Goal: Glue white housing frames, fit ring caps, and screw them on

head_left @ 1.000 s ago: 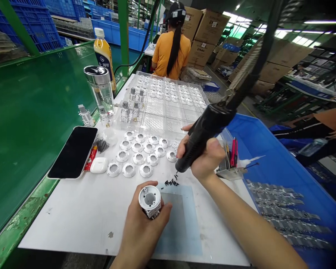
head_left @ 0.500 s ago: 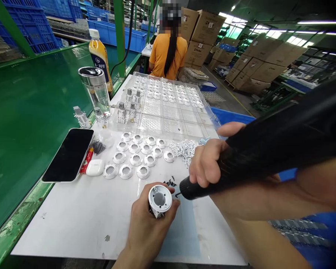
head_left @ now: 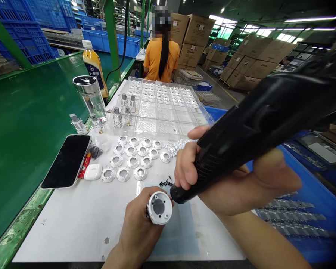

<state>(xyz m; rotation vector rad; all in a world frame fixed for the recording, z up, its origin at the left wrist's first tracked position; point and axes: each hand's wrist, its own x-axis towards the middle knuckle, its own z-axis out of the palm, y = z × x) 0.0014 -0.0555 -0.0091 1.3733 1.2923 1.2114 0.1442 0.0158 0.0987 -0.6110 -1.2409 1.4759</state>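
My left hand (head_left: 141, 220) is closed around a white round housing (head_left: 167, 217), its open ring end turned up toward me. In my right hand (head_left: 226, 186) is a black electric screwdriver (head_left: 240, 130), slanting down to the left. Its nose meets the right side of the housing, and the bit's end is hidden there. Just behind lie loose black screws (head_left: 165, 183). Several silver-white rings (head_left: 133, 161) stand in rows farther back, beside a pile of silver screws (head_left: 175, 147).
A clear divided tray (head_left: 164, 108) holds more white rings. Grey-and-white assemblies (head_left: 117, 117), a glass flask (head_left: 91, 99), a juice bottle (head_left: 95, 69), a phone (head_left: 67, 161) and a white earphone case (head_left: 93, 172) line the left. A blue bin (head_left: 319, 248) sits right; a person in orange (head_left: 154, 56) is ahead.
The screwdriver has tilted more steeply, and its nose has come left against the housing's side. The black screw seen at its bit is now out of sight. The housing has turned slightly in my left hand.
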